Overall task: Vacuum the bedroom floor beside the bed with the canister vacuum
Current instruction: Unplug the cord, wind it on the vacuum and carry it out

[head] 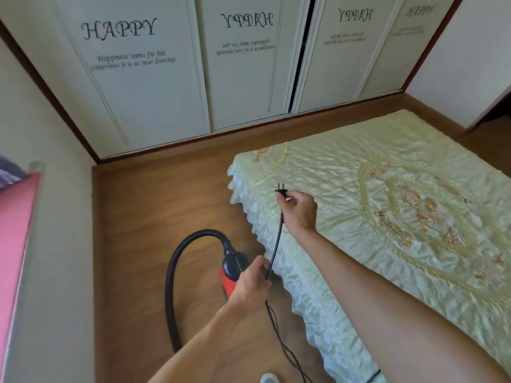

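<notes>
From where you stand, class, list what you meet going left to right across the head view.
Pink surface → black vacuum hose → left hand gripping the cord → right hand pinching the plug → bedspread's floral medallion.

red canister vacuum [226,280] on floor [152,205] beside bed [387,172] | black hose [204,233] arched | cord [277,239] slanting up | plug [281,189] prongs-up

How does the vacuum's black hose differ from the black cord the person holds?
The hose is thick; the cord is thin. The hose arcs from the red vacuum down toward the floor with no hand on it; the cord runs between the left hand, which pinches it, and the right hand, which holds its plug. Both are black and bendy.
</notes>
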{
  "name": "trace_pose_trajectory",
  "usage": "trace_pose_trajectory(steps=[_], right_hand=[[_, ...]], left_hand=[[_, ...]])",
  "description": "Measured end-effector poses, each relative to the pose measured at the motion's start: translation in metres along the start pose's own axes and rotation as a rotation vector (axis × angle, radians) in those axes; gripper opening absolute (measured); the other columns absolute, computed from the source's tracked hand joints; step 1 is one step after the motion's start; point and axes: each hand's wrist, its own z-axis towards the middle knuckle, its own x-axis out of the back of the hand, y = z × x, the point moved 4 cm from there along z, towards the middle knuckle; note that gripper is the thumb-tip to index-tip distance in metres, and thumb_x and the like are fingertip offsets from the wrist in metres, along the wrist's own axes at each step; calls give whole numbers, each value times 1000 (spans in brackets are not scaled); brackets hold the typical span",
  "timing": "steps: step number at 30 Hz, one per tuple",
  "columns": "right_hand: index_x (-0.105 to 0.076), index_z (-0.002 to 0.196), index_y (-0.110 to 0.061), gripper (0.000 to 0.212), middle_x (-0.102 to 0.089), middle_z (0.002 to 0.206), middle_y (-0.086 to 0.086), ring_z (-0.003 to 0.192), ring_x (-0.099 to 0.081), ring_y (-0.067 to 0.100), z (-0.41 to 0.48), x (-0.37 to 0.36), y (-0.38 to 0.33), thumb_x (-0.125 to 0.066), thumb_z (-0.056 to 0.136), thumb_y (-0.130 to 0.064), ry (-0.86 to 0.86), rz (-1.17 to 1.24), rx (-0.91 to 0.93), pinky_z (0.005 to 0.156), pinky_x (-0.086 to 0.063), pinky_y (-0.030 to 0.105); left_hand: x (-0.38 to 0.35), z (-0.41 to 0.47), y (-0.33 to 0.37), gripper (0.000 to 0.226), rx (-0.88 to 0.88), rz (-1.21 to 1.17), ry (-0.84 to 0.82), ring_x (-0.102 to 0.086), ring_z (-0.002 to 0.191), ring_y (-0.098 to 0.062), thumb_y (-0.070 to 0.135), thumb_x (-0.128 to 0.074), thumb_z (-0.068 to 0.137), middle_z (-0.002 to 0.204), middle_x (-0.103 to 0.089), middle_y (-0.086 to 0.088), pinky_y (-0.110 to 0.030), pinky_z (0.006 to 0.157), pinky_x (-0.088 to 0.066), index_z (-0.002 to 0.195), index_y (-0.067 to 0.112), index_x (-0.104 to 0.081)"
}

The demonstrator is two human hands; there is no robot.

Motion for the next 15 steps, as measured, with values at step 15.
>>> trace_pose_trajectory(steps=[15], right_hand=[[-68,71,-8,30,-60,49,-1,39,-56,7,61,-105,93,-67,92,-30,-303,-35,-85,48,-42,16]], left_hand=[[-43,63,-70,33,189,-47,161,-51,65,-8,0,-53,89,76,-53,5,-24,61,-44,117,18,-48]])
